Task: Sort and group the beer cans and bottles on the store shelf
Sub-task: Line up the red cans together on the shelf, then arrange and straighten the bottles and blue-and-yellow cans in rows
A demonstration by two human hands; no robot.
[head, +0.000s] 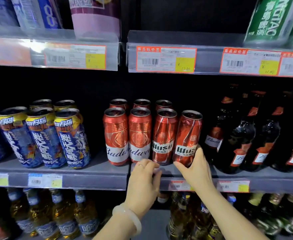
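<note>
Wusu can (187,138), red and slightly tilted, stands at the front of the middle shelf (94,170), last on the right in the red row, and I see my right hand (194,168) clamped on its lower part, thumb under the left edge and fingers round the right side. Just left of it, touching or nearly so, is a second Wusu can (164,136), then two Budweiser cans (127,135) side by side, with more red cans (141,103) lined up behind them. My left hand (143,182) sits at the shelf lip below the second Budweiser, fingers curled loosely; I cannot tell whether it holds anything. It wears a ring (141,165) and a pale bangle (128,217) at the wrist. Left of a gap stand blue cans (43,135) with yellow tops, leaning. Right of the held can are dark Budweiser bottles (242,134), close to it. Price tags (165,59) hang on the upper shelf edge, a green can (270,19) above them. Amber bottles (55,213) fill the shelf below
</note>
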